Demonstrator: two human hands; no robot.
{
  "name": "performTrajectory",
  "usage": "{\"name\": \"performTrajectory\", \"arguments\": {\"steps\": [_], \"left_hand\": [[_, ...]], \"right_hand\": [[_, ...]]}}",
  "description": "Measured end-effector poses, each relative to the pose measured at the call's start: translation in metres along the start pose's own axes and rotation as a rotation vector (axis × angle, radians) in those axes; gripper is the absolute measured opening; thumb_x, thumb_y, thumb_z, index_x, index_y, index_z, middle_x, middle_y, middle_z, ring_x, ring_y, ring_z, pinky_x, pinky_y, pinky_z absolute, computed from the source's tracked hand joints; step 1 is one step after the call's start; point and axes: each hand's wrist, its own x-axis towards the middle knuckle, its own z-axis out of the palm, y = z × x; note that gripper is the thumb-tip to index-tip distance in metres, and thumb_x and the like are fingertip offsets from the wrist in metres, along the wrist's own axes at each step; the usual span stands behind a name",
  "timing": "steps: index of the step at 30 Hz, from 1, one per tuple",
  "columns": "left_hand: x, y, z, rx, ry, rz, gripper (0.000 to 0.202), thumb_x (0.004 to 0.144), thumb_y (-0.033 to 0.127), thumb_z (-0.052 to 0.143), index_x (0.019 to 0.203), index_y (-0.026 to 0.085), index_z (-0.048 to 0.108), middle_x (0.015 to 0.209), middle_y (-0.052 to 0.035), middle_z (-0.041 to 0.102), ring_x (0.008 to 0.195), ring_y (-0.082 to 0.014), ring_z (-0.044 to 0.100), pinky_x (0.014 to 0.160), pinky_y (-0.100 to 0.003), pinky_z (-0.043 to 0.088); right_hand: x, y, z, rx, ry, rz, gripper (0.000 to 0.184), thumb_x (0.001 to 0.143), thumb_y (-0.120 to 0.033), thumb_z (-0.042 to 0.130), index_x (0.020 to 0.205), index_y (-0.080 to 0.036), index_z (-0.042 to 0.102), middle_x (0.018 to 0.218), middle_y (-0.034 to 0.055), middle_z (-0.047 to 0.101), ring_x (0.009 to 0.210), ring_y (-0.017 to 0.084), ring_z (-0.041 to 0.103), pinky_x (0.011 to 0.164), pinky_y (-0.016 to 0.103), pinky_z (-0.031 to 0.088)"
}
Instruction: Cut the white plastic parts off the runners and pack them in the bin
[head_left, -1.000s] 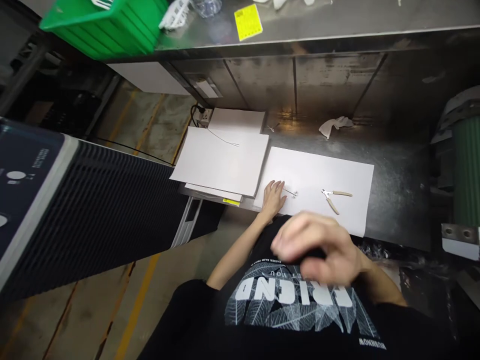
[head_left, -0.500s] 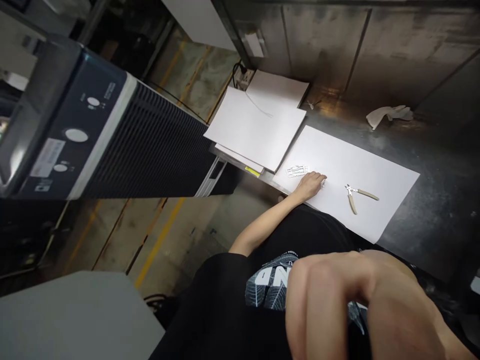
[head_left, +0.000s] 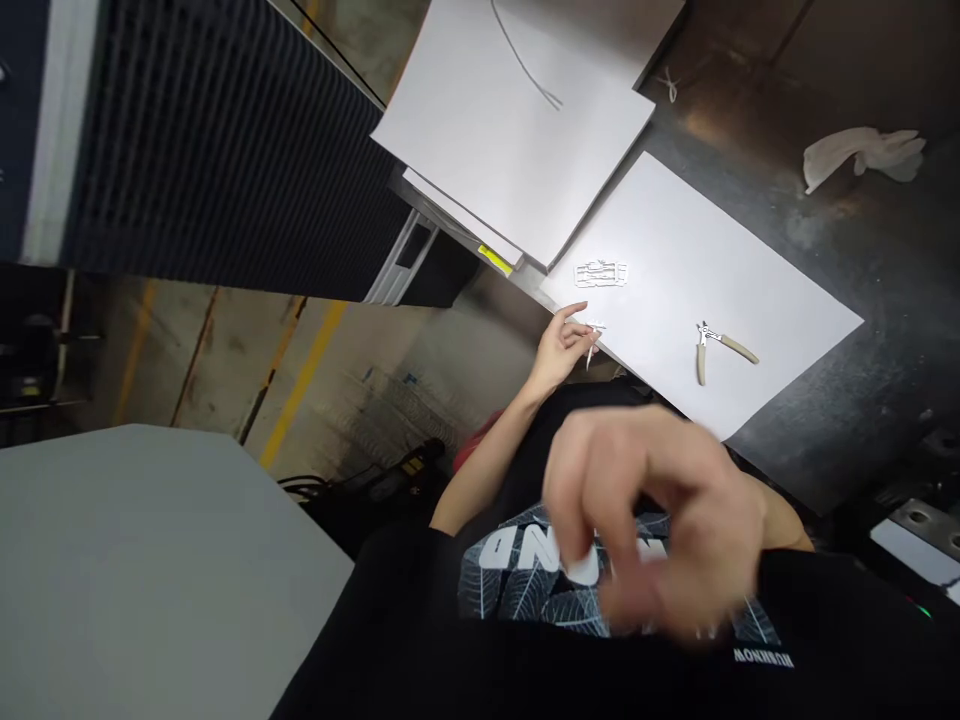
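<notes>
My left hand is at the near edge of the white sheet, its thumb and fingertips pinching a small, thin white plastic piece. My right hand is raised close to the camera in front of my shirt. Its fingers are bent and smeared by motion, so whether anything is in them cannot be made out. A flat white plastic frame with slots lies on the sheet, just beyond my left hand. Farther right on the same sheet, side cutters with beige handles lie with their handles spread.
Stacked white boards bear a thin grey cord. On the dark metal table lie a crumpled white cloth or glove and a small white tie. A black ribbed machine stands left; a grey panel is lower left.
My left hand has drawn back from the sheet toward its near edge with the white piece. My right hand has shifted, still near the camera. The camera view has tilted downward.
</notes>
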Motion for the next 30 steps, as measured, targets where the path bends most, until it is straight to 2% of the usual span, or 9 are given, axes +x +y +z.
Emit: {"name": "performTrajectory", "arguments": {"steps": [3,6,9,14,18,22,25,27,30], "left_hand": [[-0.005,0.014,-0.012,-0.126,-0.057,-0.079,0.061,0.078,0.041,0.091,0.129,0.022,0.062,0.096,-0.0009,0.073,0.086,-0.0183,0.075,0.083,-0.033,0.059],[-0.004,0.024,-0.028,-0.112,-0.142,-0.097,0.057,0.073,0.048,0.094,0.112,0.020,0.063,0.094,-0.0027,0.076,0.093,-0.0208,0.077,0.091,-0.036,0.060],[-0.001,0.030,-0.044,-0.069,-0.259,-0.114,0.059,0.069,0.052,0.095,0.105,0.020,0.060,0.090,-0.0037,0.078,0.094,-0.0223,0.079,0.093,-0.039,0.061],[-0.011,0.040,-0.073,0.018,-0.561,-0.156,0.053,0.070,0.047,0.096,0.098,0.020,0.059,0.097,-0.0048,0.080,0.102,-0.0236,0.079,0.096,-0.038,0.061],[-0.007,0.041,-0.090,0.182,-0.837,-0.210,0.066,0.074,0.050,0.093,0.123,0.024,0.057,0.117,-0.0075,0.080,0.103,-0.0251,0.080,0.097,-0.042,0.063],[-0.009,0.031,-0.090,0.289,-0.975,-0.259,0.078,0.073,0.057,0.092,0.132,0.022,0.055,0.114,-0.0085,0.079,0.093,-0.0222,0.079,0.089,-0.037,0.065],[-0.019,0.025,-0.091,0.324,-1.056,-0.310,0.083,0.069,0.062,0.093,0.130,0.019,0.056,0.109,-0.0086,0.080,0.086,-0.0198,0.078,0.083,-0.033,0.064],[-0.023,0.024,-0.091,0.341,-1.107,-0.306,0.081,0.069,0.063,0.092,0.129,0.019,0.058,0.108,-0.0088,0.080,0.086,-0.0195,0.077,0.082,-0.032,0.064],[-0.024,0.026,-0.091,0.350,-1.151,-0.283,0.077,0.070,0.064,0.091,0.126,0.019,0.061,0.106,-0.0094,0.081,0.085,-0.0202,0.077,0.083,-0.034,0.064]], "right_hand": [[0.011,0.043,-0.014,-0.389,0.179,0.133,0.008,0.105,-0.030,0.064,0.103,-0.026,0.070,0.102,0.0026,0.076,0.091,0.019,0.073,0.086,0.035,0.060],[0.001,0.101,-0.020,-0.898,0.447,0.374,0.029,0.109,-0.040,0.053,0.122,-0.021,0.071,0.119,0.0144,0.073,0.107,0.030,0.071,0.099,0.048,0.055],[-0.015,0.159,-0.006,-0.860,0.638,0.550,0.033,0.101,-0.048,0.064,0.110,-0.018,0.074,0.103,0.0141,0.077,0.091,0.030,0.072,0.090,0.046,0.057],[-0.026,0.207,0.054,-0.822,0.965,0.464,0.024,0.101,-0.039,0.066,0.091,-0.021,0.077,0.088,0.0039,0.080,0.076,0.021,0.074,0.073,0.030,0.057],[-0.046,0.186,0.106,-1.096,1.366,0.352,0.025,0.105,-0.040,0.063,0.091,-0.022,0.076,0.085,0.0024,0.076,0.072,0.017,0.071,0.067,0.027,0.057],[-0.086,0.135,0.190,-1.497,1.741,0.173,0.021,0.106,-0.038,0.057,0.102,-0.024,0.072,0.095,0.0065,0.078,0.090,0.023,0.075,0.084,0.038,0.062],[-0.115,0.102,0.253,-2.163,1.866,-0.014,0.014,0.103,-0.037,0.060,0.103,-0.026,0.068,0.088,0.0043,0.076,0.082,0.024,0.076,0.072,0.039,0.063],[-0.136,0.074,0.279,-2.547,1.902,-0.062,0.020,0.105,-0.040,0.054,0.098,-0.025,0.066,0.077,0.0036,0.072,0.069,0.023,0.073,0.063,0.038,0.060],[-0.181,0.008,0.300,-2.738,1.987,-0.004,0.029,0.105,-0.041,0.050,0.088,-0.022,0.064,0.072,0.0053,0.069,0.066,0.023,0.070,0.064,0.037,0.057]]}}
